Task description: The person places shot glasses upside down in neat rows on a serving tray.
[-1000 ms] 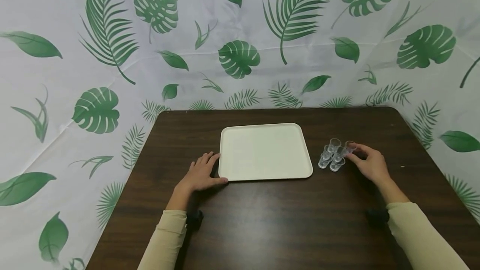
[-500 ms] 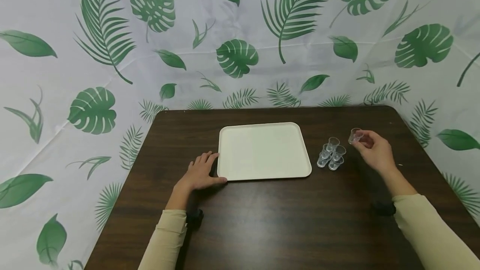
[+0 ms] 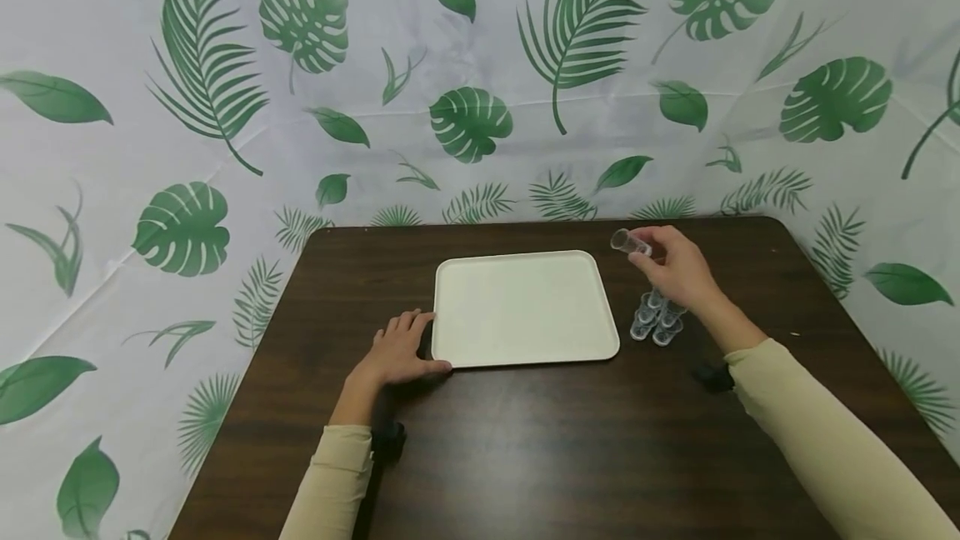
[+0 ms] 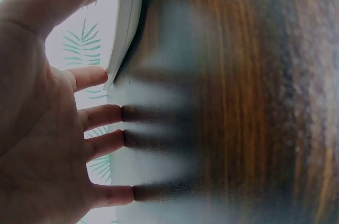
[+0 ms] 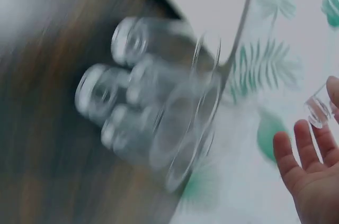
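Near the far right corner of the white tray (image 3: 525,307), my right hand (image 3: 678,263) pinches a small clear shot glass (image 3: 628,242) between thumb and fingers, above the table. The glass tilts with its mouth toward the left. In the right wrist view its base (image 5: 318,112) shows at the fingertips. My left hand (image 3: 397,350) rests at the tray's near left corner, fingers spread, thumb along the front edge. The left wrist view shows those fingertips (image 4: 114,195) on the table and the tray rim (image 4: 127,17) beside the thumb.
Several clear shot glasses (image 3: 656,321) stand close together to the right of the tray, partly behind my right hand. The dark wooden table (image 3: 525,448) ends at a leaf-printed cloth (image 3: 480,48) at the back.
My right hand has picked the shot glass out of the group, lifted it to the right, then carried it left and farther back toward the tray. The left hand stays at the tray corner.
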`<state>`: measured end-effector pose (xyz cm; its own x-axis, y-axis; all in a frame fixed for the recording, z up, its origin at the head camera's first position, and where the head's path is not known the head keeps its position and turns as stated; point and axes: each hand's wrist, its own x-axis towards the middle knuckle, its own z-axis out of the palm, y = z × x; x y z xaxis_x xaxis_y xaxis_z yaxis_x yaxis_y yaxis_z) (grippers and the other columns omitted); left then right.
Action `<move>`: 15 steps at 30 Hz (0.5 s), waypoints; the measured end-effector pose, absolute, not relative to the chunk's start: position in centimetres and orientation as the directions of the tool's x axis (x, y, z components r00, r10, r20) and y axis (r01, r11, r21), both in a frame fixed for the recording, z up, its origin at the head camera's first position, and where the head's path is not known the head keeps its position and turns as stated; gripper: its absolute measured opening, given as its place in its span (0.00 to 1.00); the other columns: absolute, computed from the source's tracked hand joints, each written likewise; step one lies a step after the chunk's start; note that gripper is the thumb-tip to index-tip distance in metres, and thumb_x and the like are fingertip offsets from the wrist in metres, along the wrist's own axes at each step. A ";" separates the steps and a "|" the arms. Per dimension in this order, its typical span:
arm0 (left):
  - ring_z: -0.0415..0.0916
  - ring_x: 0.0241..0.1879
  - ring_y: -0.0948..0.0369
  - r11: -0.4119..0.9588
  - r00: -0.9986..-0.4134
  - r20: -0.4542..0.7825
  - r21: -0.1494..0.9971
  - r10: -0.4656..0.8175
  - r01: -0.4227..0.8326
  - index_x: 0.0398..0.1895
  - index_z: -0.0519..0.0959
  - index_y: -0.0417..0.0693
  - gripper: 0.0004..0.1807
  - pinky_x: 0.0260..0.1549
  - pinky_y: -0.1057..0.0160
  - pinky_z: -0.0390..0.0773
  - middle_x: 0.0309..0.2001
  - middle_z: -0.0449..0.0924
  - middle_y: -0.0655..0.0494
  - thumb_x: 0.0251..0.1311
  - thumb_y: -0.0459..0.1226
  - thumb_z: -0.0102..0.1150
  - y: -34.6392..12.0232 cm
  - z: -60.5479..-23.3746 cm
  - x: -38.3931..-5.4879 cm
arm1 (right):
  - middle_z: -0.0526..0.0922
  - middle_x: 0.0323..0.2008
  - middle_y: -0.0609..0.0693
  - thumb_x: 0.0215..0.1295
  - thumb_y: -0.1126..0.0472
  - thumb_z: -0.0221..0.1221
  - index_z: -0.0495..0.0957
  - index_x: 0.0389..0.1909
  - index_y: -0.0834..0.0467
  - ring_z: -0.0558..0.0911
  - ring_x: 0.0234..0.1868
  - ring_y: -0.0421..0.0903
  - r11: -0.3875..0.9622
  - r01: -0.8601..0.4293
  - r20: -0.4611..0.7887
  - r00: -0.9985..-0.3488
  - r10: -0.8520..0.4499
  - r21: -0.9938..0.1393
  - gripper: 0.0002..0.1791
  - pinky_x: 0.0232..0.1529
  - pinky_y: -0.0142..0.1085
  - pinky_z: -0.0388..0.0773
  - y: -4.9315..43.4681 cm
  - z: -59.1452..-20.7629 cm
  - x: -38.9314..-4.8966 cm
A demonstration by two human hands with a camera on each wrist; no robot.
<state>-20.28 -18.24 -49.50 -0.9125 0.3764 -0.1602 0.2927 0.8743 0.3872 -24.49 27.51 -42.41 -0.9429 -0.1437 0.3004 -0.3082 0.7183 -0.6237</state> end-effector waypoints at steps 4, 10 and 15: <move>0.53 0.69 0.38 0.871 -0.912 -0.155 0.392 0.380 0.297 0.74 0.59 0.49 0.53 0.57 0.29 0.56 0.72 0.55 0.38 0.50 0.65 0.64 -18.2 -49.5 -20.2 | 0.72 0.52 0.60 0.71 0.62 0.58 0.74 0.61 0.62 0.79 0.43 0.57 0.728 -0.345 0.243 -0.938 -0.247 -0.592 0.20 0.44 0.51 0.77 23.9 -43.1 -25.2; 0.54 0.68 0.38 0.874 -0.913 -0.155 0.384 0.378 0.297 0.74 0.59 0.49 0.53 0.57 0.29 0.57 0.72 0.56 0.39 0.50 0.66 0.64 -18.2 -49.6 -20.2 | 0.73 0.47 0.59 0.70 0.63 0.58 0.77 0.59 0.61 0.74 0.40 0.51 0.704 -0.410 0.207 -0.910 -0.359 -0.580 0.18 0.40 0.45 0.73 18.6 -44.4 -26.2; 0.54 0.69 0.39 0.874 -0.913 -0.152 0.383 0.379 0.299 0.74 0.59 0.50 0.52 0.57 0.30 0.56 0.72 0.55 0.39 0.51 0.66 0.64 -18.1 -49.6 -20.3 | 0.75 0.44 0.56 0.68 0.63 0.61 0.78 0.58 0.62 0.75 0.39 0.49 0.710 -0.439 0.213 -0.896 -0.388 -0.551 0.19 0.38 0.44 0.71 15.1 -45.8 -26.6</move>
<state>-20.30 -18.13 -49.58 -0.9127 0.3793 -0.1521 0.2993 0.8738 0.3832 -26.59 15.13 -45.75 -0.8965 -0.3884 0.2132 -0.4386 0.7101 -0.5508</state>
